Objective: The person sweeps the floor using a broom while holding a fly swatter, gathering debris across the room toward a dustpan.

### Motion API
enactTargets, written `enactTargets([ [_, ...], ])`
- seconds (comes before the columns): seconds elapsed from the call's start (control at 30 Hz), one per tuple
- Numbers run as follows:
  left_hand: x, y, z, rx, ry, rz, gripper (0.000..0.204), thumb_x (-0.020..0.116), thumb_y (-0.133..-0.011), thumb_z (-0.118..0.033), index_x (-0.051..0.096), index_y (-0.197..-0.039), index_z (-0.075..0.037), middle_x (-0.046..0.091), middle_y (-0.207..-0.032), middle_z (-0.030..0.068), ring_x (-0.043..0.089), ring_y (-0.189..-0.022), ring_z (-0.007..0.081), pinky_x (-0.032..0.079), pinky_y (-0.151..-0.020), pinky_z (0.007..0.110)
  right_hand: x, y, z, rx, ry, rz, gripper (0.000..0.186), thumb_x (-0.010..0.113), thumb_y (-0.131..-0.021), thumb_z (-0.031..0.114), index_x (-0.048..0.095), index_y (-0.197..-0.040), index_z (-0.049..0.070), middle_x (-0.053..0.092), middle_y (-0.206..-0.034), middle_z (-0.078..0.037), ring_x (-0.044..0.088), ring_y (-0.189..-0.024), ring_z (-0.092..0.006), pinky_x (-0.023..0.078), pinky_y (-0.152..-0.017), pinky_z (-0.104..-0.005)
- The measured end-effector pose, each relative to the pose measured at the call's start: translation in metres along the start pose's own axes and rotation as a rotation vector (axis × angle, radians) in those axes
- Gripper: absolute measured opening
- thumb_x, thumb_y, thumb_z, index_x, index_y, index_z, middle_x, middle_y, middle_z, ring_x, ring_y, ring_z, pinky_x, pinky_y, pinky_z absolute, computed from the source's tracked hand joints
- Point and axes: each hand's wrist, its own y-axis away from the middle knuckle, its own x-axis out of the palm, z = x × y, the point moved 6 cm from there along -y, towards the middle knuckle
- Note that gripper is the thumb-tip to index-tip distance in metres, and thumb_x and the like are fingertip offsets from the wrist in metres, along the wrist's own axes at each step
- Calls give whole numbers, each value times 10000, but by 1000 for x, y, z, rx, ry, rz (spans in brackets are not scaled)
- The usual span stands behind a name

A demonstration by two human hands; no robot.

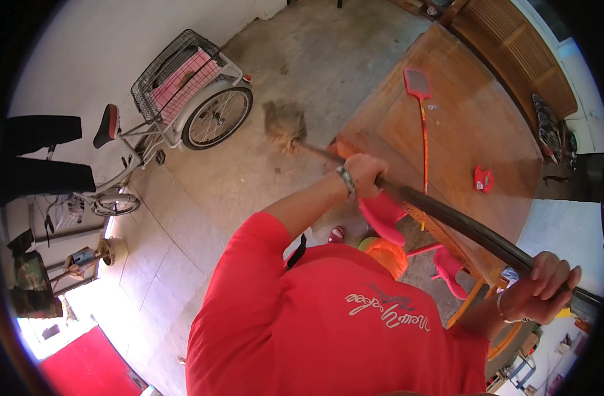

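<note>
A long broom [467, 228] with a dark handle slants across the view from upper left to lower right. My left hand [367, 175] is closed around the handle nearer the bristles, a patterned band on its wrist. Close to the upper end, my right hand [543, 288] wraps the handle, its fingers curled. The straw-coloured broom head [285, 124] is down by the concrete floor and slightly blurred, left of the table's near corner. Part of the handle passes above the wooden table [473, 138].
A red fly swatter [417, 84] and a small red packet [483, 179] lie on the table. Pink chairs [383, 218] and an orange bag [386, 256] are beside it. A tricycle [217, 119] stands at the left wall, a bucket [116, 251] below it. Dark trousers [41, 175] hang far left.
</note>
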Motion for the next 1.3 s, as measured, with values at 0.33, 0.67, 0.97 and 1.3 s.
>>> enactTargets([
  [0.33,-53,-113,134,-152,49,-371,186,687,-600,-200,625,-746,-102,604,-800,141,584,-823,314,477,-733,380,50,-43,-221,223,657,-95,151,474,-870,53,536,-991,-12,485,-682,-45,538,-739,-171,451,-846,-433],
  [0.67,-59,-85,56,-258,177,221,259,642,-708,-312,680,-867,-111,638,-758,150,626,-751,300,494,-668,375,-41,-117,-164,409,369,-304,221,504,-889,152,523,-1015,-29,425,-648,-14,512,-680,-178,471,-808,-430],
  [0.97,84,212,147,-691,136,336,226,599,-703,-293,646,-776,-85,631,-785,174,622,-786,323,495,-698,400,-1,93,-324,1087,65,-102,195,513,-877,140,527,-971,-31,513,-693,-37,580,-742,-186,481,-762,-371],
  [1.3,76,340,78,-1241,21,-94,222,611,-641,-212,670,-825,-104,643,-839,168,624,-824,324,491,-758,414,65,130,-317,1245,-247,480,374,441,-888,215,496,-1158,-38,552,-941,-108,542,-996,-318,445,-883,-480],
])
